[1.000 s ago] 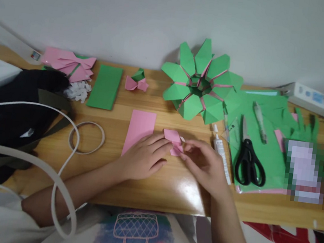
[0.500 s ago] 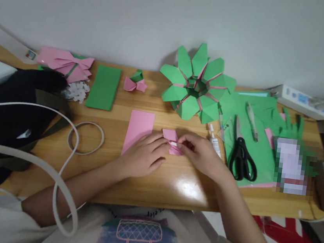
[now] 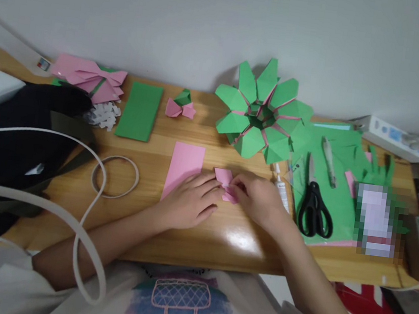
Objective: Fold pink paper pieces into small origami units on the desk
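A small folded pink paper piece [image 3: 225, 178] lies on the wooden desk [image 3: 192, 236] between my hands. My left hand [image 3: 189, 200] rests on the desk with its fingers stretched flat, fingertips pressing the piece's left side and overlapping a flat pink paper rectangle [image 3: 183, 166]. My right hand [image 3: 256, 198] is curled, its fingertips pinching the right edge of the folded piece. A large green and pink origami wreath [image 3: 262, 115] stands behind my hands against the wall.
Black scissors [image 3: 315, 211], a pen and a glue tube [image 3: 282, 189] lie by green sheets [image 3: 348, 148] at right. A green rectangle [image 3: 139, 111], small folded pieces [image 3: 180, 106], pink folded shapes [image 3: 89, 78], a tape ring [image 3: 115, 176], a black bag and white cable occupy the left.
My right hand has slid left and closed in on the folded pink piece, its fingers now pinching it. The left hand has stayed put. The view has shifted slightly.
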### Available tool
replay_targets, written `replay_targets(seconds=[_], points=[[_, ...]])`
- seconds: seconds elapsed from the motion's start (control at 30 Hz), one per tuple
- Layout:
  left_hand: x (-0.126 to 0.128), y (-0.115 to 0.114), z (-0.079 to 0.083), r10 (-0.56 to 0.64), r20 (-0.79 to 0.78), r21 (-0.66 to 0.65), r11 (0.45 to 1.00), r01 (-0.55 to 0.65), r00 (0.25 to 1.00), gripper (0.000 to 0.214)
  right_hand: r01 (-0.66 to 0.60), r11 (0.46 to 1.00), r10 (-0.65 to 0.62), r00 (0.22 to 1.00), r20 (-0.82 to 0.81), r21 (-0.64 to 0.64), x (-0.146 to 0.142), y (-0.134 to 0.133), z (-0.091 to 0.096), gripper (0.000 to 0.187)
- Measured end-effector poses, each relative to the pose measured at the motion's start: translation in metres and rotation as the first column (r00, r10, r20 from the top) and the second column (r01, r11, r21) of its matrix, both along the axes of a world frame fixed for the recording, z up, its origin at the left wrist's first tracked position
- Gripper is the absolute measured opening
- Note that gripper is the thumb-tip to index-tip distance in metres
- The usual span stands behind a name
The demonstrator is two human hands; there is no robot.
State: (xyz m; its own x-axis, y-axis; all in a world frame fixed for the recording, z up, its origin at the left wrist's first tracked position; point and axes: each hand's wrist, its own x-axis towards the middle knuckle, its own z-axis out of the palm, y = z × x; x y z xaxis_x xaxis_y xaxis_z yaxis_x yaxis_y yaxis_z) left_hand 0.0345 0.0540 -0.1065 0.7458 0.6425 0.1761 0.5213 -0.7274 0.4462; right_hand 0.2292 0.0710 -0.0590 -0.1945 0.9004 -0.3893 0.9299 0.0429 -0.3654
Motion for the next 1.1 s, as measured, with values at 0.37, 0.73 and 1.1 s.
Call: replay_targets(seconds=[0.37,0.73,1.1], points=[[0.001,-0.001,0.000,-0.003,-0.009,-0.038,0.999,0.002,1.000,0.032,0.042,0.998,-0.031,0.980,0.199,-0.051,-0.014,-0.001,0.006,0.021],[0.002,0.000,0.002,-0.004,-0.017,-0.019,1.000,0.004,1.000,0.034,0.019,0.999,-0.006,0.950,0.313,-0.040,-0.025,-0.003,0.010,0.028],[0.000,0.000,0.000,-0.006,-0.013,0.005,1.000,0.006,1.000,0.032,0.088,0.996,-0.080,0.936,0.342,-0.010,-0.022,0.002,0.012,0.030]])
